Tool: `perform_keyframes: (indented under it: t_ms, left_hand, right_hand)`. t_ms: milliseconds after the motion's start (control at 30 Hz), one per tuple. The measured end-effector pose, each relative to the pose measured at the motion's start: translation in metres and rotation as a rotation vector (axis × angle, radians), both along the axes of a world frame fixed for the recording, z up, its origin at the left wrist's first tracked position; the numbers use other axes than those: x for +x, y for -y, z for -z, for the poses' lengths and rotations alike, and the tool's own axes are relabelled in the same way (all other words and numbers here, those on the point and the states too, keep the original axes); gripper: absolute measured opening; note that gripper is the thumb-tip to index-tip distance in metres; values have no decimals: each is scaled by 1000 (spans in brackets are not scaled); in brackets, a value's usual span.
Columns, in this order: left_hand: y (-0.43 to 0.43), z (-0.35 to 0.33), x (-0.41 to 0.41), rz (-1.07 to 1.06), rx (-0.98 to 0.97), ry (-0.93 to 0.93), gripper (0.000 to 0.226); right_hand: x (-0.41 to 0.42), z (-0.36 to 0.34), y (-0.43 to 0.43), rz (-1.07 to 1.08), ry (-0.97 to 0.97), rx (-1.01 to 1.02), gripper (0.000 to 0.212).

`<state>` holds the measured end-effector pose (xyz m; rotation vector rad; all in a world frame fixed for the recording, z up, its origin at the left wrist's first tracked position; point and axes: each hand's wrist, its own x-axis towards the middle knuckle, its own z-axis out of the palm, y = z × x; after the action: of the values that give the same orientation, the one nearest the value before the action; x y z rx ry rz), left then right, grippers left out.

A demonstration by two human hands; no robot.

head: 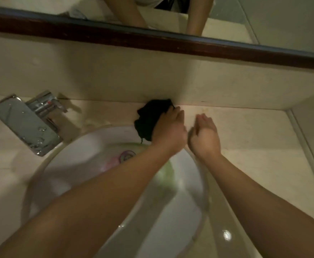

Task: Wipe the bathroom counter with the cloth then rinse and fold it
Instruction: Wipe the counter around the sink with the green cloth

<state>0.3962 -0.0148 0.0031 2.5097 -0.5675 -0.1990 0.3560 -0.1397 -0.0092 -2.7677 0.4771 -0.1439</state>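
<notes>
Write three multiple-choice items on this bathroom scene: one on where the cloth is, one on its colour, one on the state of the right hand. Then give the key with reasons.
1. Where is the cloth?
A. On the counter's back edge by the wall, behind the basin
B. Draped over the tap
C. At the bottom of the basin

2. What colour is the cloth?
A. White
B. Black
C. Yellow

3. What is the right hand doing?
A. Gripping the cloth
B. Turning the tap
C. Open and empty beside the left hand

Key:
1 A: the cloth is bunched on the counter against the wall, just beyond the rim of the basin, well right of the tap.
2 B: it shows as a dark black bundle on the pale stone.
3 C: its fingers hold nothing; only the left hand is on the cloth.
</notes>
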Motion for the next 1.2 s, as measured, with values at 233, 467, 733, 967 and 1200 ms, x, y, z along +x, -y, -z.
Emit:
perform_keyframes:
  t_ms: [233,467,733,967,1200]
  left_hand:
    - [-56,36,5,-295,195,220,62]
    - [-185,14,42,-625,376,75,51]
    - [-156,22,52,-806,535,-59,85]
    - [-31,23,18,-535,487,-26,81]
    - [118,6,1,338,296,27,66]
  right_hand:
    - [43,14,-59,-98,-93,-56,59]
    - [40,19,-75,-30,-52,-200,63]
    - [42,20,-58,-139,-53,-117,71]
    - [-23,20,79,97,90,-199,57]
    - [-29,25,94,11,46,-83,63]
